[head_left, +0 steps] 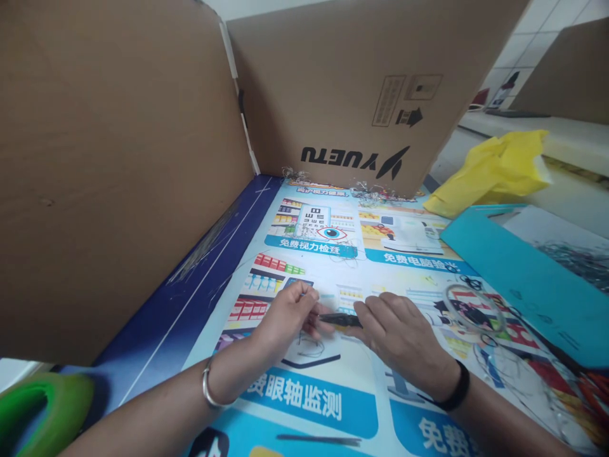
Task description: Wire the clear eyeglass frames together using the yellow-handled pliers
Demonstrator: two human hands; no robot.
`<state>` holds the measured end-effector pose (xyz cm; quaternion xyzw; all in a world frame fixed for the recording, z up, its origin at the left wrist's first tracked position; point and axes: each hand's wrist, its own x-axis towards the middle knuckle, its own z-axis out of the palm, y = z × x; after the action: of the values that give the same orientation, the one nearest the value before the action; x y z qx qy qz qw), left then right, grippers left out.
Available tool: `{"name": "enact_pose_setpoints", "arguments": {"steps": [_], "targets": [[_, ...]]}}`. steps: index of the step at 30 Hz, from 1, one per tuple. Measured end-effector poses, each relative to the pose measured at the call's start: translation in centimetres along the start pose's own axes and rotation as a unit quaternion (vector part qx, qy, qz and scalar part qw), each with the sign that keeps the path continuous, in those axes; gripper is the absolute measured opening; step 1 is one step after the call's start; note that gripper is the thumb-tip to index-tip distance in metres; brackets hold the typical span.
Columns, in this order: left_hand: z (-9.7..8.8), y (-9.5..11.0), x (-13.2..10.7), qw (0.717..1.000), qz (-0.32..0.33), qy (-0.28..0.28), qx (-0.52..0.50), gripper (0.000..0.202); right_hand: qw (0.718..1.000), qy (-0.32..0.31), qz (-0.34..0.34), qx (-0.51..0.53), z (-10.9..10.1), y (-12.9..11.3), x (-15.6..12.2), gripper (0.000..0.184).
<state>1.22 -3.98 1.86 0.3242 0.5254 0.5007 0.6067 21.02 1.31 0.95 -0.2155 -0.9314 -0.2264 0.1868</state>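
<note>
My left hand (290,314) pinches its fingertips together over a printed poster (333,254) that covers the table. What it pinches is too thin to make out; fine wire (309,346) lies just below it. My right hand (399,330) is closed round a small black tool (340,319), like pliers, whose tip points left and meets my left fingertips. A silver bangle sits on my left wrist. A black band is on my right wrist.
Tall cardboard panels (114,171) wall the left, and a cardboard box (361,89) stands behind. A yellow plastic bag (504,168) and a teal sheet (518,273) lie at right, with a clear tape ring (469,308) and tangled wire (578,257). A green object (38,409) sits bottom left.
</note>
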Motion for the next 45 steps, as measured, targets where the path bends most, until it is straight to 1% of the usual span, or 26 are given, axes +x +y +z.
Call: {"name": "enact_pose_setpoints", "arguments": {"steps": [7, 11, 15, 21, 24, 28, 31, 36, 42, 45], "targets": [[0.0, 0.0, -0.1, 1.0, -0.012, -0.013, -0.009, 0.024, 1.0, 0.001, -0.016, -0.01, 0.2, 0.1, -0.6, 0.021], [0.1, 0.0, -0.2, 1.0, -0.013, -0.016, -0.008, 0.025, 0.999, 0.021, -0.023, -0.013, 0.1, 0.2, -0.6, 0.02], [-0.1, -0.2, -0.1, 1.0, -0.018, -0.019, -0.006, 0.027, 1.0, 0.017, -0.02, -0.012, 0.1, 0.2, -0.6, 0.02], [-0.2, -0.5, 0.1, 1.0, -0.008, -0.029, 0.0, 0.027, 1.0, 0.012, -0.023, -0.001, 0.2, 0.3, -0.6, 0.018], [-0.3, -0.5, 0.1, 1.0, 0.003, -0.021, 0.012, 0.026, 1.0, 0.001, -0.024, 0.008, 0.3, 0.3, -0.5, 0.016], [-0.4, -0.3, 0.2, 0.999, 0.019, -0.017, 0.032, 0.024, 1.0, -0.005, -0.014, 0.025, 0.4, 0.2, -0.3, 0.019], [-0.4, -0.1, 0.2, 0.997, 0.049, -0.011, 0.055, 0.02, 0.998, -0.015, 0.004, 0.053, 0.5, 0.0, -0.2, 0.022], [-0.5, 0.5, -0.1, 0.979, 0.137, 0.001, 0.148, 0.016, 0.99, -0.053, 0.051, 0.122, 0.4, -0.5, 0.1, 0.022], [-0.9, 0.9, -0.5, 0.949, 0.206, -0.02, 0.237, 0.013, 0.961, -0.122, 0.086, 0.234, -0.2, -0.4, 0.0, 0.017], [-1.1, 0.9, -0.4, 0.941, 0.217, -0.032, 0.258, 0.014, 0.951, -0.146, 0.097, 0.256, -0.1, -0.3, -0.1, 0.014]]}}
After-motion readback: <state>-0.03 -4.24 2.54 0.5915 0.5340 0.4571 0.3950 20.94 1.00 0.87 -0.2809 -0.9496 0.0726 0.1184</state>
